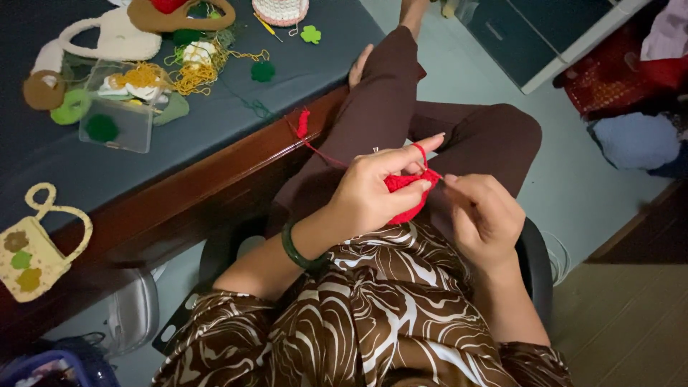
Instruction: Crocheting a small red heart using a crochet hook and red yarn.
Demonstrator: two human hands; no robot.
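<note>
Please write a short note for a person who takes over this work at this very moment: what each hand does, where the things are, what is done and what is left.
Left hand: holds the small red crochet piece over the lap, red yarn looped on the raised forefinger.
Right hand: pinched at the right edge of the piece; any hook in it is too small to tell.
Yarn runs from the piece up to the table edge.
On the table: finished small flowers and leaves, a clear plastic box, a cream bag.
Done: a small red patch. Left: it is still small, yarn uncut.
</note>
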